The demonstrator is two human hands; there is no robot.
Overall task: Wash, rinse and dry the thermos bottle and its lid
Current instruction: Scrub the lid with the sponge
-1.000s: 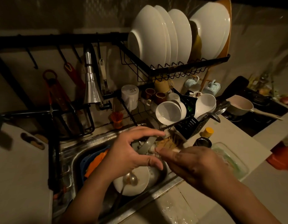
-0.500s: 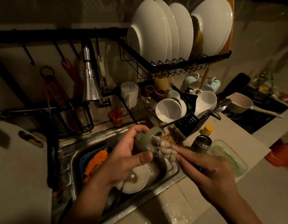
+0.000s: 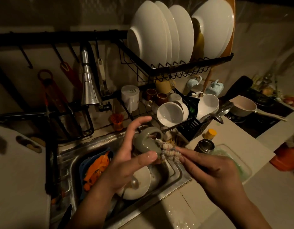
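Over the sink, my left hand (image 3: 128,156) grips the grey-green thermos lid (image 3: 147,142), thumb on its near side and fingers curled behind it. My right hand (image 3: 207,169) pinches a soapy knitted scrubber (image 3: 167,150) and presses it against the lid's right edge. The steel thermos bottle (image 3: 204,146) stands upright and open on the counter just right of the sink, behind my right hand.
The steel sink (image 3: 176,184) holds a white plate with a spoon (image 3: 138,182) and a blue basket with orange items (image 3: 95,167). A faucet (image 3: 89,90) hangs at the left. Racks of white plates (image 3: 161,30), bowls and cups stand behind. A clear tray (image 3: 233,162) lies on the right.
My left hand turned the lid from under its palm into plain sight, and my right hand brought the scrubber against it. The head camera shifted slightly.
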